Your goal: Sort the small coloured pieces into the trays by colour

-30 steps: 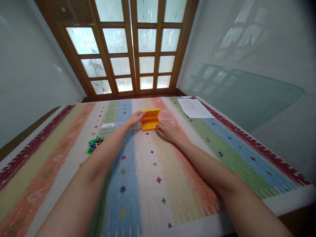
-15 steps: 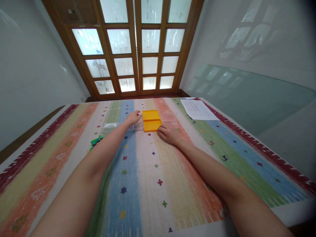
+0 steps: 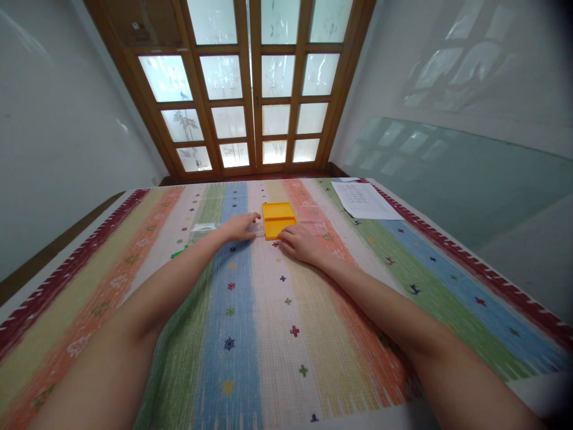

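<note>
A yellow hinged box (image 3: 278, 218) lies opened flat on the striped cloth (image 3: 250, 310), far out in front of me. My left hand (image 3: 239, 227) rests flat just left of the box. Its fingers are stretched out and touch a clear plastic piece (image 3: 257, 230) beside the box. My right hand (image 3: 297, 240) lies on the cloth at the box's near right corner, fingers loosely spread, fingertips at the box's front edge. Neither hand holds anything.
A clear bag (image 3: 204, 227) lies left of my left hand. Small green pieces (image 3: 178, 254) peek out from behind my left forearm. Another clear plastic piece (image 3: 315, 226) sits right of the box. A printed sheet (image 3: 364, 200) lies far right. Wooden glazed doors (image 3: 255, 89) stand beyond the table.
The box's lid went from standing half up to lying flat. My left hand left the lid and came down on the cloth left of the box. My right hand shifted slightly left.
</note>
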Tool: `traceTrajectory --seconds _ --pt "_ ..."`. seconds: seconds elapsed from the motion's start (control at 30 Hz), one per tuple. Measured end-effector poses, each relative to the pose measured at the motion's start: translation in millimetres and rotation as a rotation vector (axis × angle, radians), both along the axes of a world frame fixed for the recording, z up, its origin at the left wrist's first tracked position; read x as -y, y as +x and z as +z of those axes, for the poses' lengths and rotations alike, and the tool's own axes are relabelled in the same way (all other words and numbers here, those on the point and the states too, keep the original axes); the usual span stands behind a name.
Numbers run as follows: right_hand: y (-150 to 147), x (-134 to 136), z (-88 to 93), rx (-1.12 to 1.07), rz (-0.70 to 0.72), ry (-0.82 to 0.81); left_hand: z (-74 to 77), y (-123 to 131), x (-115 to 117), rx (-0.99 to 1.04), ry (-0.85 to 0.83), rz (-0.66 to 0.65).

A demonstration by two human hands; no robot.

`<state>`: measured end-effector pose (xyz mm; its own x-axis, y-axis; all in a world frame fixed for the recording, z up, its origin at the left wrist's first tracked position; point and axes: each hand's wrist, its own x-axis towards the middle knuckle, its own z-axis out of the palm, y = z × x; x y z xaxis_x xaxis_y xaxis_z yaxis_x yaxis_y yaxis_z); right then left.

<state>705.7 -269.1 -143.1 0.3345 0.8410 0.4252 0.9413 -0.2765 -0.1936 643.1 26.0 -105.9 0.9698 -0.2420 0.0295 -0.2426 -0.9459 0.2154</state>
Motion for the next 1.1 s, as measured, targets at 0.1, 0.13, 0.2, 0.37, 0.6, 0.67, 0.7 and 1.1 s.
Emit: traceTrajectory --seconds 0.1,0.13,0.2,0.37,0.6,0.67,0.7,1.1 --pt "-3 -19 3.1 -0.022 -0.010 0.023 -0.2 -1 0 -0.007 -0.011 0.007" --pt "-2 -26 3.8 -0.022 -0.015 0.027 -0.2 -2 0 -0.002 -0.003 0.006" --pt "0 -40 4.6 -0.014 -0.021 0.034 -0.5 -4 -2 0.018 0.036 -0.004" --pt "4 -72 3.8 0.039 -0.026 0.026 -3.8 -13 -2 0.096 0.131 0.009" --pt "2 -92 -0.3 0.088 -0.063 -0.053 -10.8 -19 0 0.088 0.104 0.116" --pt "2 -93 -2.5 0.120 -0.056 -0.076 -12.1 -19 0 0.090 0.092 0.133" --pt "1 -94 -3.4 0.138 -0.046 -0.083 -12.6 -18 -1 0.093 0.088 0.139" --pt "25 -94 7.4 0.053 -0.066 -0.029 -6.9 -21 0 0.185 -0.070 0.087"
